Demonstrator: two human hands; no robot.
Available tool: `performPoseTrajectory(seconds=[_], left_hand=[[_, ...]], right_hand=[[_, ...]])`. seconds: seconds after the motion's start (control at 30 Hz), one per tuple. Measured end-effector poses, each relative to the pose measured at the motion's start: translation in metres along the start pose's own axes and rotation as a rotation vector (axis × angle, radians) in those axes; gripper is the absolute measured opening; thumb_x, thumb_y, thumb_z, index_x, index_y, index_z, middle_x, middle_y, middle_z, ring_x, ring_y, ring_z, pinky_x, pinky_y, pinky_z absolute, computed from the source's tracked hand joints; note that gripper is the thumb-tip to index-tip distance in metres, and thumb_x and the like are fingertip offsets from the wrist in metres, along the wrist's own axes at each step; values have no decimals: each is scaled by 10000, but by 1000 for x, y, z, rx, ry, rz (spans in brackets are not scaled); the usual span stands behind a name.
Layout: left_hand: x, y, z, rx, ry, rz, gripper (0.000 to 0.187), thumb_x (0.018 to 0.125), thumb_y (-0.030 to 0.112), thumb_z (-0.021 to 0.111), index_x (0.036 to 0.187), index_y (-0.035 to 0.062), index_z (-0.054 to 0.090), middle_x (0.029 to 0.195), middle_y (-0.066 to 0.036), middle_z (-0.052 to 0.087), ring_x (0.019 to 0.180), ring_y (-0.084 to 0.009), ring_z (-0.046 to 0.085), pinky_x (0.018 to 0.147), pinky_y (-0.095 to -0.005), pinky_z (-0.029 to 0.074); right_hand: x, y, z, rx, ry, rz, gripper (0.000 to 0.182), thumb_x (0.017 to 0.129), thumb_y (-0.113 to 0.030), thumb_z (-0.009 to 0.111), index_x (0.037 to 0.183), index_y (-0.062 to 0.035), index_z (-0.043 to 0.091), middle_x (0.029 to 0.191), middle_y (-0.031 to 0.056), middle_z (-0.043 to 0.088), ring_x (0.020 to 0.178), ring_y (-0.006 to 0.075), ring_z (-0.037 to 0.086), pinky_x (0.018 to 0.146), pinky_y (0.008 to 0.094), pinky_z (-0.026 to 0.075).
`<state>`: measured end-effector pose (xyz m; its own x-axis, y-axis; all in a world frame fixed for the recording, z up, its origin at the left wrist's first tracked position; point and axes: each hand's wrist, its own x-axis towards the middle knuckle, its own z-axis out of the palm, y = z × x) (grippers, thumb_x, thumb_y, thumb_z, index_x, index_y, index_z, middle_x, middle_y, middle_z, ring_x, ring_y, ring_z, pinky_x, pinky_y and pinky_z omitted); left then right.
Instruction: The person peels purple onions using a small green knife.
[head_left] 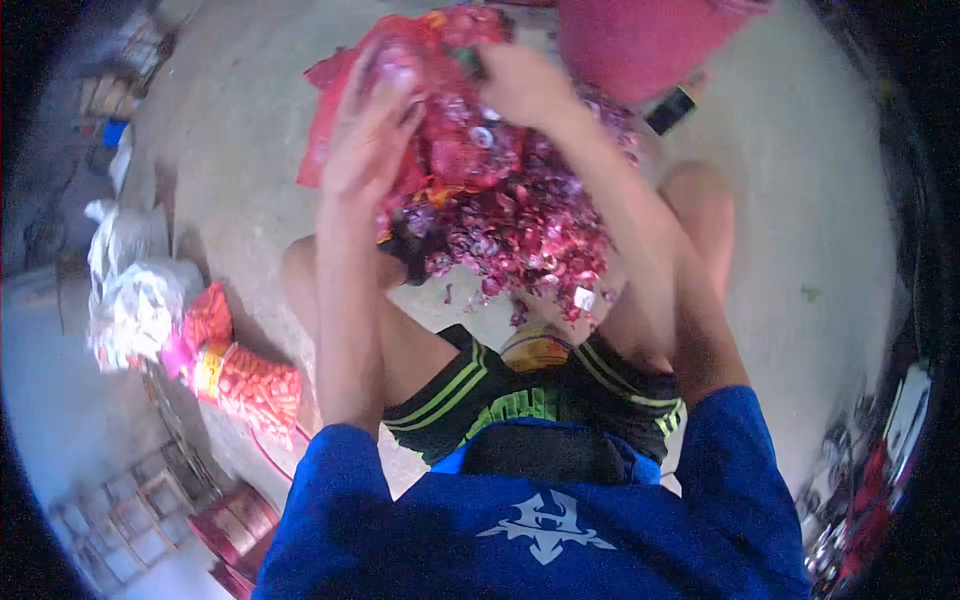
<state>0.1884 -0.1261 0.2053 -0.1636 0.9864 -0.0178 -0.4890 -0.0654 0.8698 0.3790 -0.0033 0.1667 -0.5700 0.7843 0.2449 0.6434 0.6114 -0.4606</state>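
Observation:
A red net bag stands on the floor between my legs, bulging with purplish-red bits. Against its left side is my left hand, blurred, its fingers stretched out and thumb apart. On the upper right of the bag, my right hand is closed, its fingers curled toward a small dark green thing; what it grips I cannot tell. Below the bag, a loose heap of purplish-red pieces spreads toward me, with a few pale round bits in it. A small white square lies at its near edge.
A large pink tub stands at the far right, with a dark phone-like object beside it. To the left are white plastic sacks and a bag of orange-red pieces. Assorted clutter lines the right edge.

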Motion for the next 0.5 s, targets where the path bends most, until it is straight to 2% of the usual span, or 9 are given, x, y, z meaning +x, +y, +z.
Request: performPoseTrajectory(seconds=[0.03,0.07,0.1,0.13,0.23,0.3,0.33,0.47,0.5], left_hand=[[-3,2,3,11,30,29,602,995,124,720,1536,141,454,1374,-40,636,1297,-264,610,1006,-375,506],[-5,4,11,-11,49,26,635,968,67,734,1535,131,453,1357,-50,644,1266,-254,630,1004,-380,525],[-5,6,16,-40,63,20,671,941,11,747,1533,120,452,1340,-60,653,1235,-245,649,1002,-384,545],[-6,8,20,-43,79,44,671,941,11,747,1533,120,452,1340,-60,653,1235,-245,649,1002,-384,545],[-7,6,29,-107,82,67,680,916,-32,753,1517,92,459,1297,-86,671,1166,-225,685,1003,-386,584],[-7,5,30,-156,52,77,655,913,-49,747,1496,62,471,1272,-103,682,1127,-216,703,1008,-392,603],[-10,10,32,-159,43,54,653,908,-56,748,1492,59,479,1293,-104,674,1157,-222,691,1017,-382,593],[-12,12,35,-225,70,76,673,891,-70,757,1492,46,479,1323,-108,658,1178,-222,680,1018,-371,587],[-13,13,36,-175,44,131,699,874,-82,768,1496,42,474,1341,-115,648,1189,-225,673,1028,-374,581]], right_hand=[[2,-1,-17,160,12,-40,394,956,-301,623,1239,-30,671,1131,266,720,1049,440,700,910,536,559],[4,6,-16,285,203,-204,430,1005,-341,590,1317,-52,651,1124,269,713,1061,463,682,908,544,551],[1,0,-30,359,240,-240,441,1037,-324,555,1381,-55,620,1124,278,713,1075,462,680,917,523,547],[-7,-8,-48,446,159,-189,436,1034,-282,566,1409,-64,608,1153,275,714,1095,454,682,932,484,544],[-22,-21,-68,616,81,-208,431,1032,-243,577,1423,-63,601,1164,276,712,1090,458,683,932,466,535],[-29,-32,-72,588,98,-290,444,1032,-233,576,1442,-63,584,1161,276,712,1079,463,684,927,471,532],[-32,-37,-73,569,119,-358,459,1032,-224,575,1462,-62,566,1159,276,712,1067,468,684,922,476,529],[-40,-50,-78,553,24,-276,557,1028,-227,575,1549,-76,451,1063,294,704,961,484,683,869,508,522],[-41,-50,-77,547,25,-278,557,1028,-227,575,1549,-76,451,1063,294,704,961,484,683,869,508,522]])
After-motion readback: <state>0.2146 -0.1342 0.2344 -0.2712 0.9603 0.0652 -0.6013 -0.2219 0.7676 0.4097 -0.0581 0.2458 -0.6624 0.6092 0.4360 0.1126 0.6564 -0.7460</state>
